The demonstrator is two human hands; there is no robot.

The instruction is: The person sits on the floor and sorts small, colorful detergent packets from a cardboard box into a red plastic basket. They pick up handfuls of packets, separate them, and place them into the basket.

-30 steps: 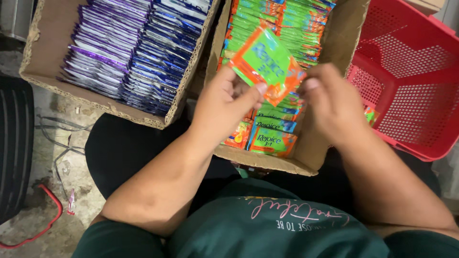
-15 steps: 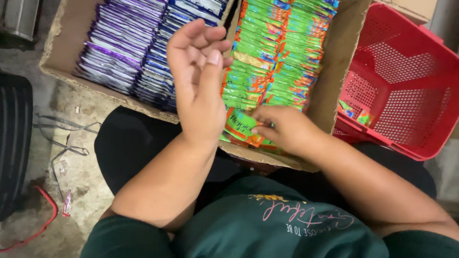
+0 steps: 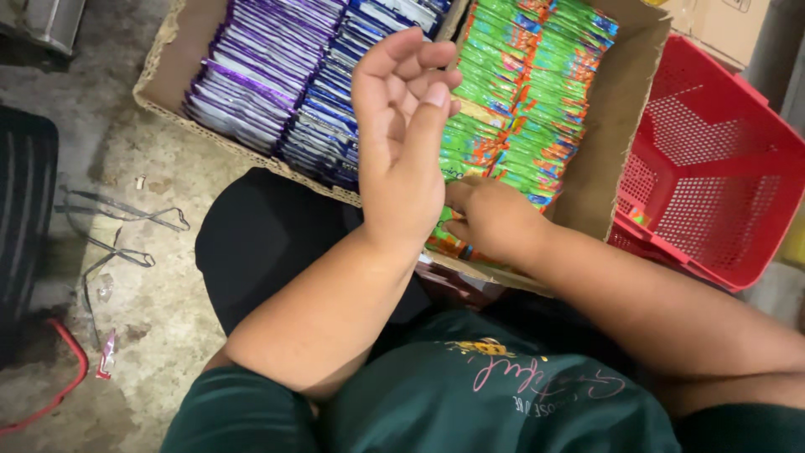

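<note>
At the cardboard box's (image 3: 625,126) near edge: right hand (image 3: 495,220) fingers pinching green sachets (image 3: 520,101); left hand (image 3: 402,143) raised, fingers loosely spread, empty.

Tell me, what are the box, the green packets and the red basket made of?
Box: looks like brown cardboard, matte, with rough frayed edges. Green packets: probably thin plastic or foil film, since they shine and crinkle. Red basket: seems to be hard plastic, smooth, moulded into a mesh of small holes.
</note>
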